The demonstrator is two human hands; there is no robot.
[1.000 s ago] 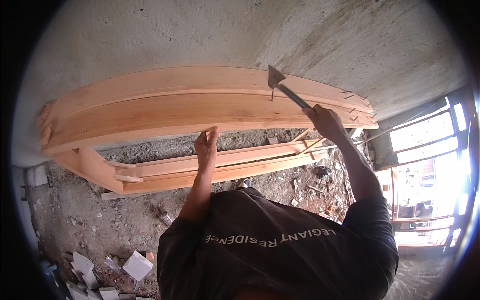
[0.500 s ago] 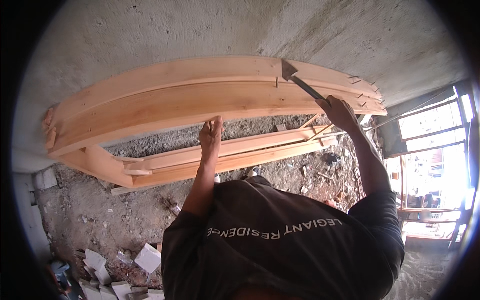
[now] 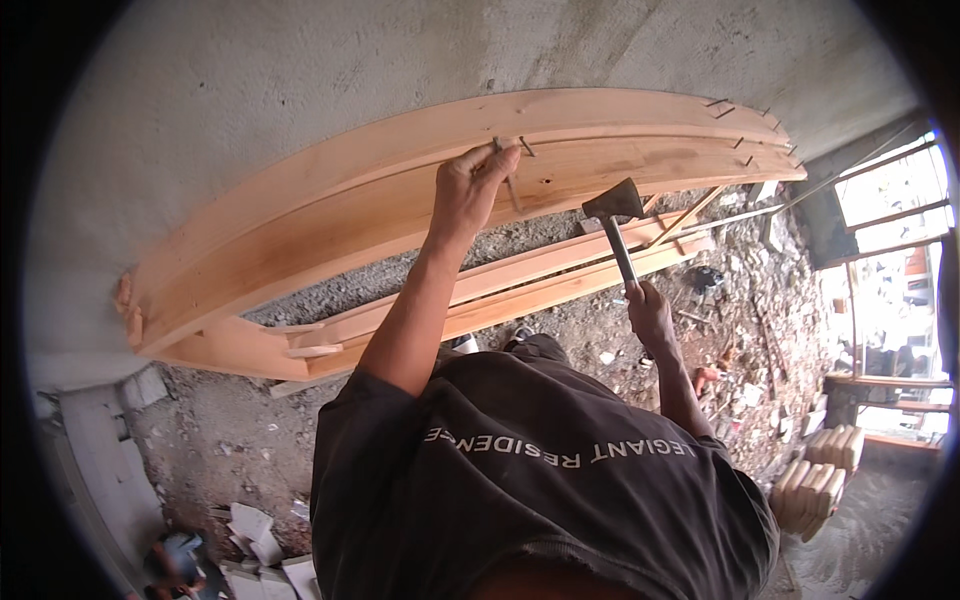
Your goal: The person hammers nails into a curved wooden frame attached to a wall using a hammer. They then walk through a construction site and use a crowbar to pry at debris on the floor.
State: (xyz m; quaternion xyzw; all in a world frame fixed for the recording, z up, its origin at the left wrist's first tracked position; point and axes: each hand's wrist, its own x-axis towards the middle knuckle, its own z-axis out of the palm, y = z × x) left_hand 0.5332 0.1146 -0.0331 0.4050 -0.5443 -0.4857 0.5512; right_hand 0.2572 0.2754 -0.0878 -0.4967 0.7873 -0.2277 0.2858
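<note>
My left hand is closed at the long upper wooden frame, its thumb and fingers pinching a thin nail, partly blurred. Right beside the fingertips, another nail sticks up out of the wood. My right hand grips the handle of a hatchet with a dark flared head. The hatchet is held just off the near edge of the boards, apart from the nails.
Several nails stick out at the frame's right end. A rough grey wall rises behind it. Lower boards run above rubble-strewn ground. Broken white slabs lie at lower left, stacked pale bags at lower right. A person shows at lower left.
My left hand has moved up and right, from below the frame's near edge onto its boards beside the standing nail. The hatchet has come down off the boards toward me.
</note>
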